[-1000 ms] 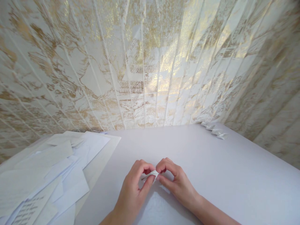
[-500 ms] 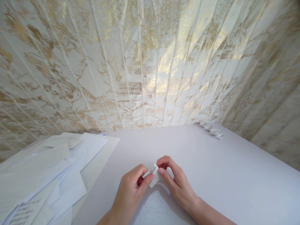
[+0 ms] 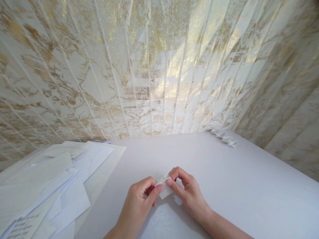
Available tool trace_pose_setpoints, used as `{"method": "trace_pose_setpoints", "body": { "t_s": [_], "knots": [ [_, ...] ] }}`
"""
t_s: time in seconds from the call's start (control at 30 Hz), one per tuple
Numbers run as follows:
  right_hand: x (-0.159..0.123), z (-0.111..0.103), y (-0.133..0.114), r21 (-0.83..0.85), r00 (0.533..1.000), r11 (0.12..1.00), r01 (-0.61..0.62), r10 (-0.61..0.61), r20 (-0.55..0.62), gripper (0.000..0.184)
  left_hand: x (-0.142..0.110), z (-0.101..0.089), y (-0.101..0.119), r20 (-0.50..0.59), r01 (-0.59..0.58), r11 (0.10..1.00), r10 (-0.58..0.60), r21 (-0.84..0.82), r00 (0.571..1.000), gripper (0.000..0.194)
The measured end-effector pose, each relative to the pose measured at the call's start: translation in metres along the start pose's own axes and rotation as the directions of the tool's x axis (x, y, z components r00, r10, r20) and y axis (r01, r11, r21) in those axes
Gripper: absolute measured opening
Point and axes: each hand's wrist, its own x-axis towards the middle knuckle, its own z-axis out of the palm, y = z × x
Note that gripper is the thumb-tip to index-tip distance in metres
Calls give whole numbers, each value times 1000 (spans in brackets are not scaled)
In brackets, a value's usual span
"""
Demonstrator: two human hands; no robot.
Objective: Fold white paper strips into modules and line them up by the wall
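Between my hands, just above the white table (image 3: 211, 172), is a small folded piece of white paper (image 3: 166, 190) with faint dark marks along its upper edge. My left hand (image 3: 143, 196) pinches the paper's left side between thumb and fingers. On the paper's right side, my right hand (image 3: 186, 191) grips the corner, its thumb pressed on the near face and the index finger curled behind. The fingertips behind the paper are partly hidden.
A loose pile of white papers (image 3: 74, 194), some with writing, covers the table's left side. At the back right, several small folded paper pieces (image 3: 224, 137) stand in a row near the wall. A gold-patterned wall (image 3: 149, 83) rises behind the table.
My right hand has moved slightly left and closed its thumb and fingers on the paper's right corner. The paper is turned a little, showing a flatter face.
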Motion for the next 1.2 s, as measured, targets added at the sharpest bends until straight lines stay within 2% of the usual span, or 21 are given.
{"method": "trace_pose_setpoints", "body": {
  "t_s": [0.17,0.3,0.37,0.47,0.6,0.67,0.73,0.83,0.93,0.97,1.0,1.03,1.07,1.1,1.17,1.2],
  "knots": [
    [-1,2,0,27,999,1000,-3,4,-53,30,-1,3,0,24,36,997,-34,-68,999,45],
    [0,1,1,23,998,1000,-5,7,-61,19,0,1,-2,-5,-6,1000,6,-24,1000,46],
    [1,1,1,-77,999,997,27,-29,-19,23,0,-1,-2,-37,-45,999,46,27,998,45],
    [1,1,2,-272,989,953,131,-108,98,16,0,-4,-2,-89,-116,985,128,129,988,44],
    [6,-6,4,-368,960,889,273,-229,159,28,5,-14,-6,-75,-289,913,322,288,944,28],
    [10,-12,5,-409,926,833,373,-311,213,27,11,-20,-10,-20,-394,845,430,361,903,20],
    [12,-17,5,-454,890,766,454,-365,275,26,15,-25,-14,43,-467,773,499,430,865,25],
    [6,-16,8,-526,857,678,514,-377,351,25,16,-26,-17,125,-522,674,545,523,829,34],
    [-9,-7,13,-609,844,585,536,-357,400,29,5,-17,-21,184,-569,580,588,582,788,41],
    [-15,-5,15,-672,829,487,558,-359,429,33,0,-13,-23,208,-593,536,611,602,764,40],
    [-20,-4,16,-713,831,429,554,-325,451,36,-5,-9,-26,227,-612,495,633,617,740,35],
    [-25,-5,18,-730,830,395,558,-276,486,41,-9,-7,-29,264,-635,433,652,640,711,32],
    [-28,-7,20,-740,826,367,564,-246,508,46,-13,-6,-31,317,-645,270,697,715,643,39],
    [-31,-10,21,-739,819,353,574,-222,530,54,-16,-5,-33,379,-639,141,701,756,604,49],
    [-35,-19,23,-729,801,335,597,-206,561,69,-18,-8,-35,447,-604,-17,689,797,570,61],
    [-36,-23,24,-727,797,330,602,-206,567,74,-18,-10,-35,460,-592,-44,677,805,575,62]
  ]
}}
